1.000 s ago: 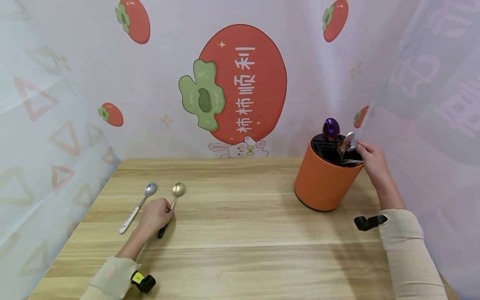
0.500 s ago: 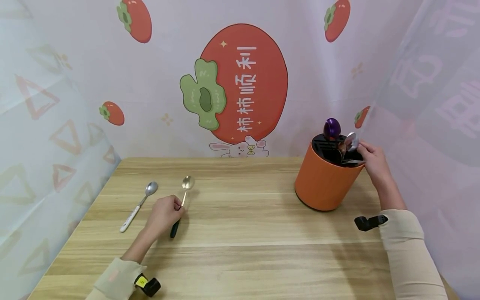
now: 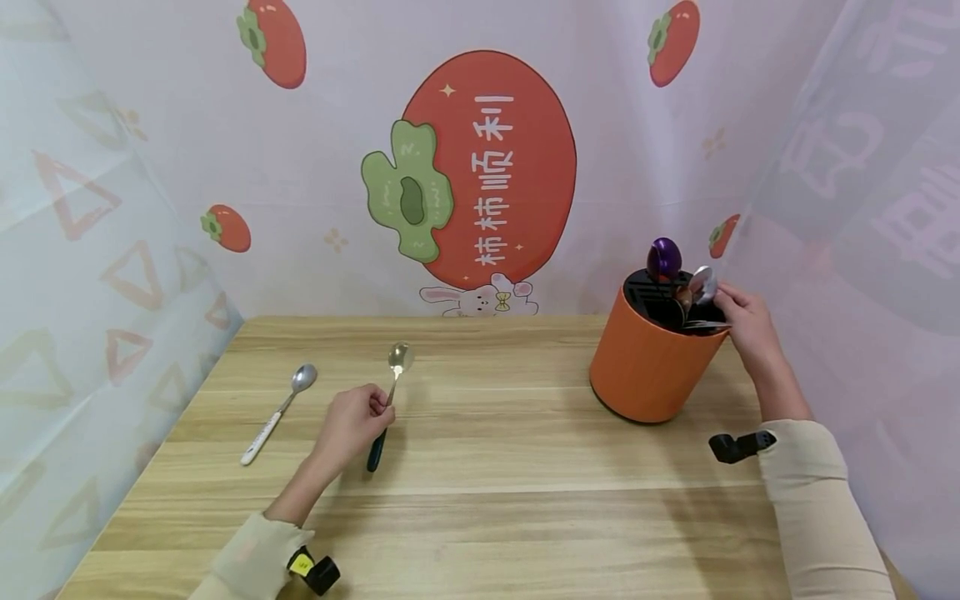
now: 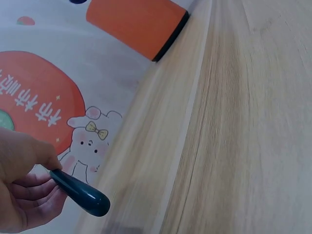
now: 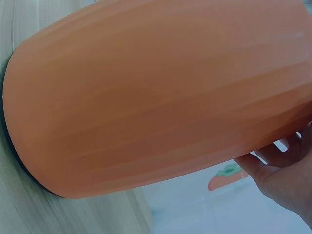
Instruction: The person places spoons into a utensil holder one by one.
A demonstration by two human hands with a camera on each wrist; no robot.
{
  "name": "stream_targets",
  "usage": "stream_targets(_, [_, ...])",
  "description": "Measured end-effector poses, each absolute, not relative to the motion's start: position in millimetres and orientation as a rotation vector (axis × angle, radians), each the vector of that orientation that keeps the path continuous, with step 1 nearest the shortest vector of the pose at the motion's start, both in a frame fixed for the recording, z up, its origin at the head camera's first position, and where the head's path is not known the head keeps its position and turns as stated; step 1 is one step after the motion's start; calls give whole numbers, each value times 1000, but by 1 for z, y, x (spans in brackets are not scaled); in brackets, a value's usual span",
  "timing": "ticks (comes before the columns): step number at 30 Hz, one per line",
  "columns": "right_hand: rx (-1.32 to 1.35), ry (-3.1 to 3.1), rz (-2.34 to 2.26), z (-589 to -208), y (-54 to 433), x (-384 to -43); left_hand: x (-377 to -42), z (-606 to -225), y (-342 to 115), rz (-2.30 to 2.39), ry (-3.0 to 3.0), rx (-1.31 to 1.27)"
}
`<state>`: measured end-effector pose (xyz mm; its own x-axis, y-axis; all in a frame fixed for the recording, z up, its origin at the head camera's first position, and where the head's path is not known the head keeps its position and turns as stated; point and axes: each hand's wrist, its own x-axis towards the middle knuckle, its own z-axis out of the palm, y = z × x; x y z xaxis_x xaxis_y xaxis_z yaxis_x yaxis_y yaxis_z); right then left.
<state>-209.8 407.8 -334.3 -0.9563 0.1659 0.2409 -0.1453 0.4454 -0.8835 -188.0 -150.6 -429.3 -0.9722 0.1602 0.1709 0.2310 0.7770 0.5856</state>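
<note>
My left hand [image 3: 351,427] pinches a gold-bowled spoon [image 3: 401,357] by its upper handle, bowl pointing away from me, off the table. The rounded end of its dark green handle [image 4: 87,199] sticks out beneath the fingers in the left wrist view. At the right, my right hand [image 3: 750,327] grips the rim of an orange utensil holder [image 3: 651,371], its thumb against the outer wall in the right wrist view; the other fingertips are partly hidden. The holder has a slotted black top, from which a purple spoon [image 3: 663,257] and a silver spoon [image 3: 703,283] stick up.
A silver spoon with a white handle [image 3: 262,437] lies on the wooden table [image 3: 510,508], left of my left hand. Patterned cloth [image 3: 315,133] hangs behind the table and along both sides. A flat metal utensil end [image 3: 705,324] shows at the holder's near rim.
My left hand has lifted the gold-bowled spoon off the table and moved it to the right. My right hand and the holder have stayed in place.
</note>
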Motion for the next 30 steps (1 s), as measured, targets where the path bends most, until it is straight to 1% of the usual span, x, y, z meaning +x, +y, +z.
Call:
stream_targets(13, [-61, -2445, 1524, -335, 409, -209, -185, -420, -115, -1072, -2794, -392])
stream_targets(30, [-32, -2419, 1553, -334, 409, -209, -179, -388, -45, -1166, -2692, -620])
